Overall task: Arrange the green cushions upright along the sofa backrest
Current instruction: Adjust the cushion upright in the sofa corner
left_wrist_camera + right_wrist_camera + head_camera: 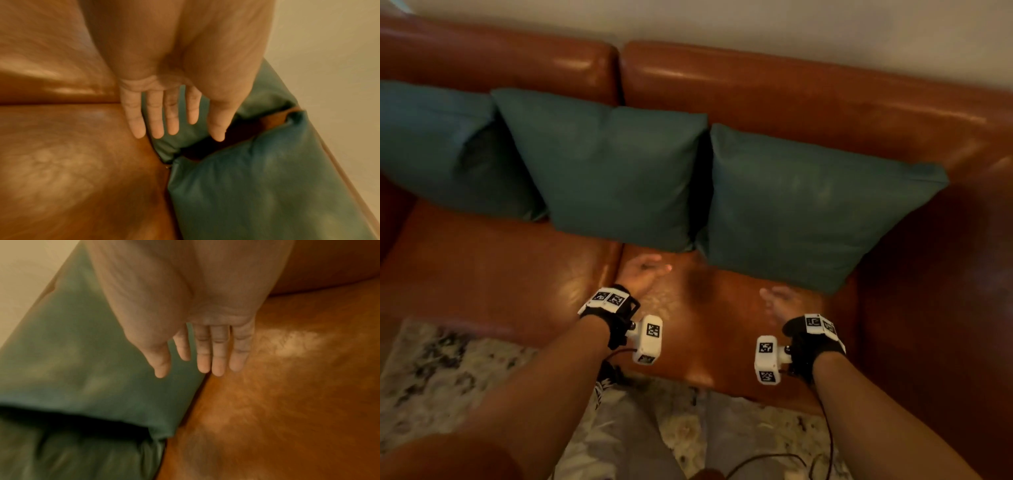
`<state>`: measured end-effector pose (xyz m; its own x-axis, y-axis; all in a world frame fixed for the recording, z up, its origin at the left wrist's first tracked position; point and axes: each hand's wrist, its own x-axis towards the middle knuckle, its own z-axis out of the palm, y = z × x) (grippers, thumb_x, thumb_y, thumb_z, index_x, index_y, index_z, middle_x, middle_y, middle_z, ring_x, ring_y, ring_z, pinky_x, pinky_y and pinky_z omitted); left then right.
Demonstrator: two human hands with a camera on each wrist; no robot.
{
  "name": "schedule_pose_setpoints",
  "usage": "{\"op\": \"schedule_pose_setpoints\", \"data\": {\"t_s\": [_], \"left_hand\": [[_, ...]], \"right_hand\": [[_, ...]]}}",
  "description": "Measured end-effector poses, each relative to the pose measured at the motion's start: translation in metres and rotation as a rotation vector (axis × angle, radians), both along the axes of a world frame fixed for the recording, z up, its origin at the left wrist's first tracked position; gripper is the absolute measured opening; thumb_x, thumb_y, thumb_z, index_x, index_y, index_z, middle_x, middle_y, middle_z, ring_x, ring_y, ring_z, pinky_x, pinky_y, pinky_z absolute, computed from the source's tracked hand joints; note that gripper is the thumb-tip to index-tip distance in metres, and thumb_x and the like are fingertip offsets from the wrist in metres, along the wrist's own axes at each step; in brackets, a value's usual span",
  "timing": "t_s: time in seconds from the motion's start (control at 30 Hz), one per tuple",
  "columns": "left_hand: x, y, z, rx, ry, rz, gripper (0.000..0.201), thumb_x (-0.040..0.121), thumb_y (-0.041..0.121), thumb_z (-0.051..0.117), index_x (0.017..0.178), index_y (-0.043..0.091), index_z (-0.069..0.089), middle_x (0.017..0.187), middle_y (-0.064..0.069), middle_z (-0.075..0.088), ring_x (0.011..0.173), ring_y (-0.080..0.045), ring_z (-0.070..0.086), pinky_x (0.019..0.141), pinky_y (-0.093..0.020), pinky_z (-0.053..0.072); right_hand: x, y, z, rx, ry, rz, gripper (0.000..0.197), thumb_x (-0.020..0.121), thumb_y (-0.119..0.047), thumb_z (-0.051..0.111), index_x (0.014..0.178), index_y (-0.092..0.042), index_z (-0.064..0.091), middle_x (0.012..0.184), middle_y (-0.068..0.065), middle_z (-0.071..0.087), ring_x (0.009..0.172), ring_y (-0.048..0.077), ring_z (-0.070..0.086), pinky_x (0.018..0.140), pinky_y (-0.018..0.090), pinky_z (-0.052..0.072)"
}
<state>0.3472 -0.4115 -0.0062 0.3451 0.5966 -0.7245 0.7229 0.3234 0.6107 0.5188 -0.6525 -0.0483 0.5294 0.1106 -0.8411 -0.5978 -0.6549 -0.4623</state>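
Head view: both hands (643,274) flat, empty

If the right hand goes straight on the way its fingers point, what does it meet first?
Most likely the right cushion: the right hand, open, points at its lower edge just ahead over the sofa seat. Depth is unclear, so it may brush the seat first.
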Motion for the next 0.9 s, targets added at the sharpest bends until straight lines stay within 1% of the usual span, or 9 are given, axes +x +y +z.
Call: {"op": "schedule_pose_setpoints", "data": {"t_s": [0.07,0.17,0.3,0.4,0.5,0.63,0.73,0.83,0.9], "left_hand": [[-0.047,0.009,0.010,-0.025,0.017,0.012,0.031,0.080,0.024,0.073,0.109,0.022,0.062,0.117,-0.009,0.064,0.103,-0.024,0.063,0.080,-0.031,0.050],[-0.123,0.033,0.022,-0.055,0.034,0.049,0.031,0.083,0.020,0.071,0.113,0.016,0.061,0.108,-0.011,0.065,0.087,-0.019,0.061,0.068,-0.027,0.048],[-0.233,0.081,0.035,-0.022,0.017,0.141,0.025,0.083,0.005,0.069,0.106,0.004,0.062,0.114,-0.021,0.064,0.082,-0.015,0.059,0.066,-0.017,0.048],[-0.307,0.130,0.050,-0.026,-0.018,0.232,0.017,0.082,0.007,0.070,0.096,0.013,0.063,0.115,-0.022,0.065,0.089,-0.024,0.060,0.075,-0.033,0.047],[-0.368,0.181,0.065,0.005,-0.033,0.289,0.021,0.084,0.011,0.069,0.104,0.012,0.063,0.109,-0.016,0.063,0.088,-0.024,0.059,0.071,-0.034,0.046],[-0.428,0.243,0.083,0.042,-0.062,0.343,0.025,0.085,0.012,0.068,0.110,0.012,0.062,0.113,-0.016,0.062,0.094,-0.026,0.059,0.072,-0.033,0.047],[-0.454,0.280,0.094,0.013,-0.078,0.380,0.025,0.086,0.016,0.066,0.111,0.016,0.061,0.112,-0.009,0.061,0.099,-0.025,0.060,0.084,-0.040,0.047],[-0.462,0.314,0.096,0.015,-0.083,0.433,0.020,0.085,0.014,0.068,0.104,0.018,0.062,0.110,-0.010,0.062,0.101,-0.027,0.061,0.092,-0.046,0.047],[-0.461,0.338,0.093,0.017,-0.085,0.441,0.020,0.085,0.013,0.068,0.104,0.017,0.062,0.109,-0.011,0.062,0.095,-0.024,0.060,0.086,-0.041,0.048]], "right_hand": [[-0.032,0.019,0.008,0.003,0.009,0.085,0.036,0.088,-0.023,0.067,0.121,-0.012,0.058,0.112,0.011,0.059,0.089,0.024,0.057,0.056,0.028,0.040],[-0.078,0.058,0.020,0.015,0.001,0.183,0.036,0.087,-0.022,0.068,0.120,-0.011,0.060,0.108,0.011,0.060,0.081,0.020,0.056,0.057,0.028,0.040],[-0.142,0.124,0.045,0.019,-0.019,0.324,0.029,0.088,-0.025,0.066,0.115,-0.017,0.059,0.113,0.011,0.063,0.096,0.025,0.061,0.062,0.029,0.043],[-0.195,0.182,0.058,0.022,-0.056,0.397,0.031,0.088,-0.024,0.066,0.117,-0.014,0.060,0.115,0.013,0.064,0.088,0.023,0.060,0.061,0.028,0.043],[-0.244,0.243,0.069,0.009,-0.070,0.448,0.034,0.087,-0.027,0.068,0.117,-0.014,0.061,0.117,0.013,0.065,0.092,0.026,0.062,0.062,0.029,0.044],[-0.299,0.322,0.085,0.053,-0.075,0.507,0.033,0.087,-0.029,0.067,0.117,-0.016,0.061,0.115,0.011,0.065,0.090,0.022,0.063,0.063,0.029,0.045],[-0.328,0.374,0.097,0.090,-0.069,0.555,0.034,0.088,-0.028,0.066,0.119,-0.015,0.061,0.115,0.009,0.065,0.083,0.017,0.062,0.062,0.028,0.046],[-0.342,0.419,0.102,0.125,-0.059,0.578,0.034,0.089,-0.029,0.064,0.121,-0.018,0.060,0.111,0.003,0.065,0.090,0.016,0.062,0.072,0.031,0.048],[-0.345,0.447,0.100,0.143,-0.060,0.570,0.037,0.089,-0.029,0.064,0.124,-0.019,0.057,0.114,0.003,0.063,0.094,0.017,0.062,0.080,0.035,0.049]]}}
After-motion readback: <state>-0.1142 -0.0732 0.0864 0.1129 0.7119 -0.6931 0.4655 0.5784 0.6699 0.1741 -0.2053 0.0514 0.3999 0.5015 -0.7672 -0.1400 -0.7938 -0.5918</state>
